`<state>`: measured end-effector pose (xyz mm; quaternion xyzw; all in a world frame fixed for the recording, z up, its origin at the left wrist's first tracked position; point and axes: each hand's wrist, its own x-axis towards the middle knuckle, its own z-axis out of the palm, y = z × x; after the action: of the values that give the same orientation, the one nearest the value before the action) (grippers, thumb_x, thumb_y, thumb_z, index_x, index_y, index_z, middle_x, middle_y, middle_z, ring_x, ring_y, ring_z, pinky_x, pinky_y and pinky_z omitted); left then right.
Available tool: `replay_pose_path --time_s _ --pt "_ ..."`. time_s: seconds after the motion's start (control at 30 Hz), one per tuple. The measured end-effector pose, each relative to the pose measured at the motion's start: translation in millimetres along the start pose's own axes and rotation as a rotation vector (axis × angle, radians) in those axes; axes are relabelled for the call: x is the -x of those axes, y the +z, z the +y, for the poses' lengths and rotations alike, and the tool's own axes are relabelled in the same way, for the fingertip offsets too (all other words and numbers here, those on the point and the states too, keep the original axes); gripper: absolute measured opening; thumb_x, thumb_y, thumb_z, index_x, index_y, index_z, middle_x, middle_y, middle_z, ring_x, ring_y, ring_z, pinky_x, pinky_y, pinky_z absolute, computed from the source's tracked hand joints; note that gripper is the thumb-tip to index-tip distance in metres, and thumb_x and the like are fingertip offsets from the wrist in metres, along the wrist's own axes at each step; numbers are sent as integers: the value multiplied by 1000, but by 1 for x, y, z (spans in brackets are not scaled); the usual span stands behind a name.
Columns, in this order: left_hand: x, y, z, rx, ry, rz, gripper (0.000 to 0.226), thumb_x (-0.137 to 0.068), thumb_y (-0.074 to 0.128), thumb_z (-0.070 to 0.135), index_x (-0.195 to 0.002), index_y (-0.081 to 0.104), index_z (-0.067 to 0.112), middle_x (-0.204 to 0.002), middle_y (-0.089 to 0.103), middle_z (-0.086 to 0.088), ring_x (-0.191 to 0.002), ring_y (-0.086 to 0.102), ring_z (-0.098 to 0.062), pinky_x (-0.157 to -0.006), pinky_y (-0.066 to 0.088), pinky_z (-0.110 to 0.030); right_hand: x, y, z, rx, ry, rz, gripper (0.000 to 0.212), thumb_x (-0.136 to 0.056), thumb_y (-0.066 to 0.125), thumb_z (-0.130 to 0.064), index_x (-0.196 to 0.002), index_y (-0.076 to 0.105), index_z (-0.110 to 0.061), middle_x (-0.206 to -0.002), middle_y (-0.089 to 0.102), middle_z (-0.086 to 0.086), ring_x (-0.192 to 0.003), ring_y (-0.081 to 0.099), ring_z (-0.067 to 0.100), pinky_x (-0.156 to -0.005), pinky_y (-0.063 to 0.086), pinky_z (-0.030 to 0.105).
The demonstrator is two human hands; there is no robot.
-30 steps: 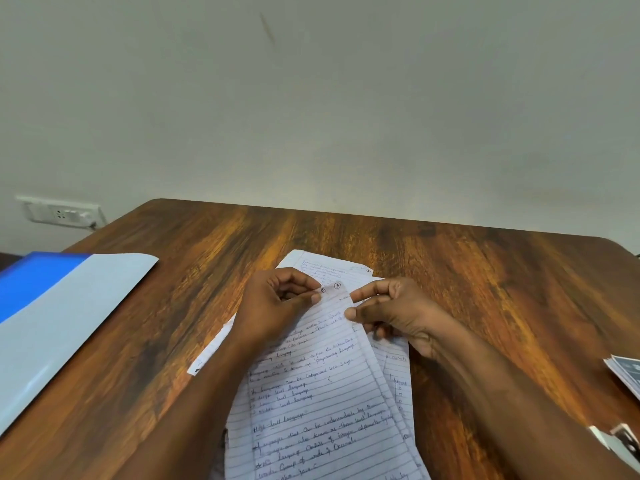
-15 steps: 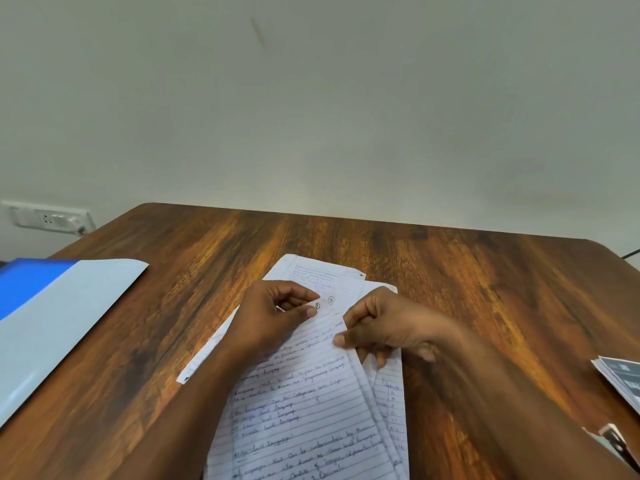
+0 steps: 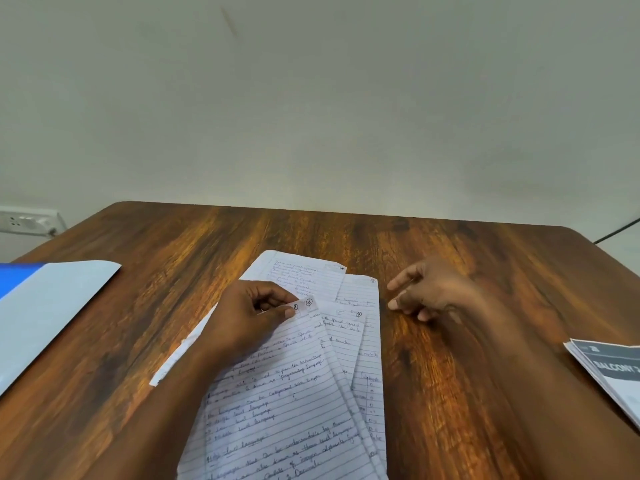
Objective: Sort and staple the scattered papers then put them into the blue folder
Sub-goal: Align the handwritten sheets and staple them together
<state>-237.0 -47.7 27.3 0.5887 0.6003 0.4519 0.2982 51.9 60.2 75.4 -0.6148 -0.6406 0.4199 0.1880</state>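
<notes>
Several lined handwritten papers [image 3: 294, 403] lie fanned out on the wooden table [image 3: 450, 341] in front of me. My left hand [image 3: 249, 313] pinches the top corner of the upper sheets, where circled page numbers show. My right hand [image 3: 426, 292] hovers to the right of the papers, fingers loosely spread, holding nothing. The blue folder [image 3: 45, 306] lies open at the left edge of the table, its pale inner flap facing up. No stapler is in view.
A printed booklet [image 3: 613, 375] lies at the table's right edge. A wall socket [image 3: 27, 221] sits on the wall at far left, and a dark cable [image 3: 616, 230] runs at far right. Bare wood lies beyond the papers.
My right hand has let go of the papers and moved right, off the sheets. More sheets now show fanned to the right. My left hand keeps its pinch.
</notes>
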Motion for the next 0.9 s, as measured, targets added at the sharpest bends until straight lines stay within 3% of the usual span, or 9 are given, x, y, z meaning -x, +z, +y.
replay_pose_path --time_s 0.2,0.37,0.5,0.7,0.9 --pt "-1 2 -4 -14 -13 11 13 -88 83 12 -92 84 24 -86 80 7 -75 73 -8 -65 53 -20 2 8 -2 38 -16 -53 25 -71 92 -5 -92 80 -12 -82 80 8 -65 66 13 -47 50 25" --pt "-1 2 -4 -14 -1 2 12 -88 82 11 -91 84 23 -83 80 7 -68 70 -3 -60 52 -19 5 14 -4 85 -10 -54 33 -61 101 -24 -83 79 -13 -74 79 1 -62 63 11 -43 42 23" --pt "-2 3 -3 -23 7 -4 12 -88 83 11 -91 83 22 -83 80 7 -68 70 -2 -60 52 -17 8 16 -8 95 -18 -112 41 -57 102 -27 -87 80 -12 -75 78 1 -64 64 11 -44 41 22" --pt "-2 2 -5 -42 29 -6 12 -88 83 12 -92 84 23 -86 80 8 -71 71 -4 -63 52 -17 12 23 -12 128 -50 -209 39 -58 102 -23 -88 82 -11 -71 76 -3 -60 59 8 -41 34 20" --pt "-2 3 -4 -65 49 15 11 -89 82 16 -92 83 26 -88 80 12 -79 72 -8 -67 51 -20 11 36 -14 76 -74 -206 30 -68 96 -12 -91 79 -3 -75 78 2 -56 62 6 -42 38 20"
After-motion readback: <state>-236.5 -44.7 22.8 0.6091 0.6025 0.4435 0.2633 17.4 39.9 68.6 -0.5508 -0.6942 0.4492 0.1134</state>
